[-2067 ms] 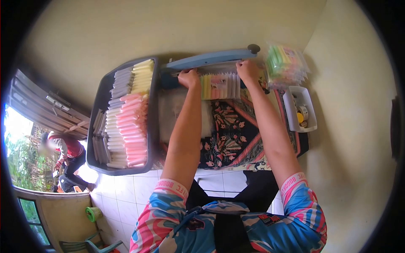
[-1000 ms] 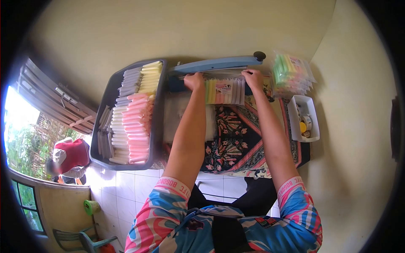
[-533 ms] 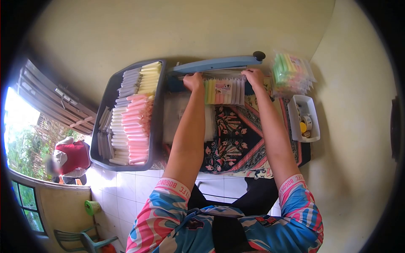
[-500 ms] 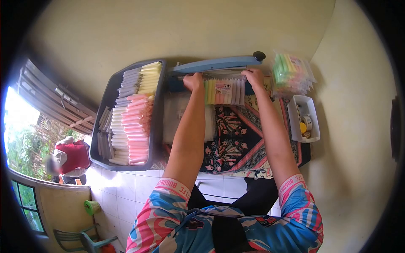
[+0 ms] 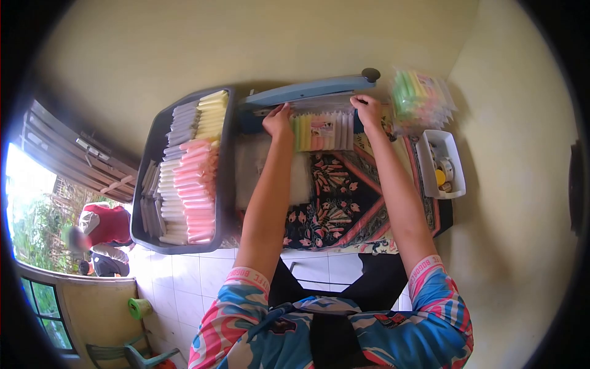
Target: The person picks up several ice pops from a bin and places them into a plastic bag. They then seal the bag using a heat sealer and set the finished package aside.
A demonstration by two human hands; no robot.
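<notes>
A clear plastic bag of pastel sticks (image 5: 322, 133), in yellow, green, pink and lilac rows with a printed label, lies flat on the patterned cloth. Its upper edge reaches the blue lever-arm heat sealer (image 5: 310, 91), whose long arm is raised slightly above the base. My left hand (image 5: 278, 120) pinches the bag's upper left corner. At the upper right corner, my right hand (image 5: 368, 113) has its fingers closed on the plastic, just below the sealer arm's black knob end. Under my left forearm lies a stack of clear empty bags (image 5: 249, 178).
On the left stands a dark grey tub (image 5: 225, 184) filled with rows of pink, white, yellow and lilac sticks. Filled bags (image 5: 421, 101) are piled at the back right, above a white box (image 5: 428, 166) holding tape rolls. Outside the doorway a person in red (image 5: 107, 224) bends over.
My hands remain at the bag's upper corners, with the left hand's fingers slightly re-posed. The whole view has shifted a little. The person outside has moved slightly.
</notes>
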